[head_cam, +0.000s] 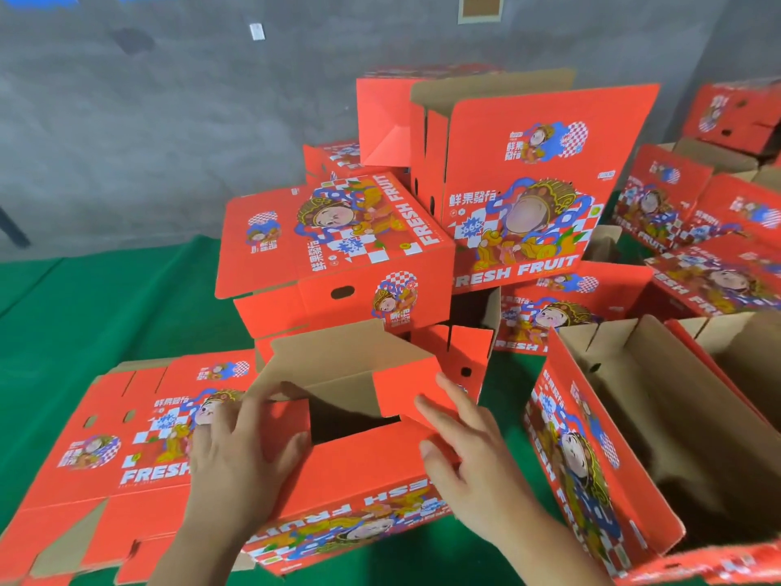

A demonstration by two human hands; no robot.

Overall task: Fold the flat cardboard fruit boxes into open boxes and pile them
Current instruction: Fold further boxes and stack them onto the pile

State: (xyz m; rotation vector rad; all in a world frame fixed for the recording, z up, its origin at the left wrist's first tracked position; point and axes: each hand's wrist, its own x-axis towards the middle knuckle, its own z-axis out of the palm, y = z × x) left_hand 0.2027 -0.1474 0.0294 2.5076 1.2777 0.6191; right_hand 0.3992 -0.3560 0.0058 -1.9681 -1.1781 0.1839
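A red printed fruit box [363, 467] stands half folded in front of me, its brown inside showing through a gap between the flaps. My left hand [241, 454] presses flat on the left flap with fingers spread. My right hand [460, 441] presses straight fingers on the right red flap [405, 395], pushing it down. A flat unfolded box [126, 437] lies on the left under the one I work on. Behind, folded boxes [338, 255] are piled on top of each other.
An open folded box [659, 416] stands close on the right, brown inside up. More red boxes [697, 230] crowd the back right. Green cloth [84, 298] covers the surface on the left. A grey concrete wall [169, 120] rises behind.
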